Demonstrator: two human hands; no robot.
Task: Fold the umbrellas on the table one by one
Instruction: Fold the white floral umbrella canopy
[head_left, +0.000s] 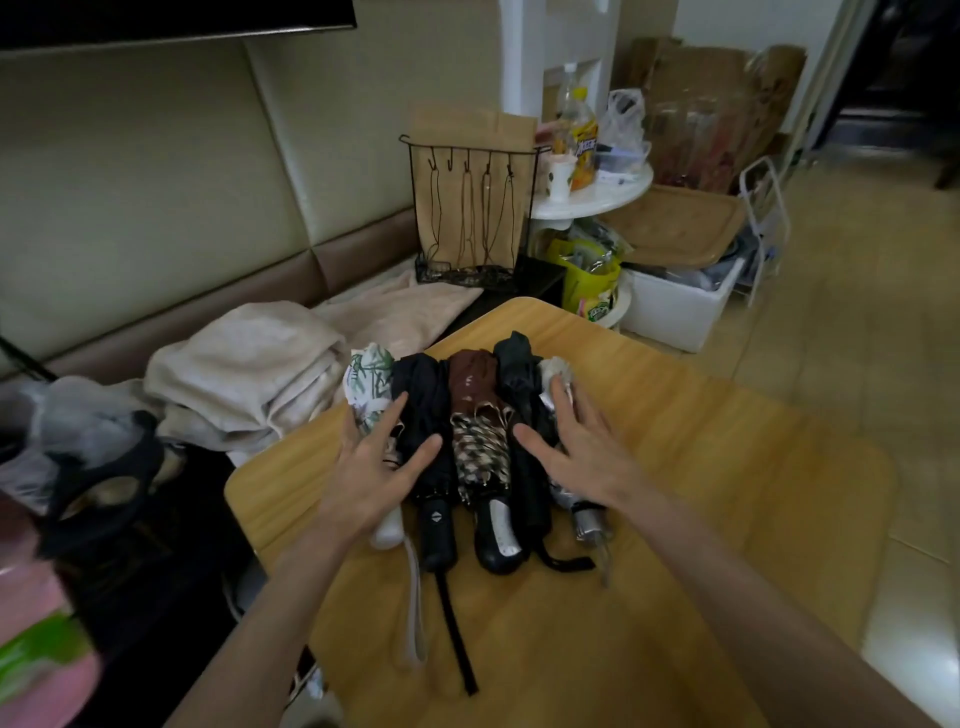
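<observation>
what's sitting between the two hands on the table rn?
Head view: the brown-and-check umbrella, folded, lies in the gap between the left hand and the right hand, flanked by a black umbrella and a dark umbrella.

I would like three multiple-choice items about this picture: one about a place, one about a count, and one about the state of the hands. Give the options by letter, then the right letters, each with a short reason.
1. Where in the row does the brown umbrella lie?
A. at the left end
B. in the middle
C. at the right end

2. How many umbrellas lie on the table?
A. three
B. five
C. seven

3. How are the two hands?
A. both open, fingers spread
B. both gripping a handle
C. one closed in a fist

Answers:
1 B: two umbrellas lie on each side of it.
2 B: the row holds the white leaf-print umbrella, the black umbrella, the brown umbrella, the dark umbrella and the silver-grey umbrella.
3 A: the left hand and the right hand show straight, spread fingers over the row.
</observation>
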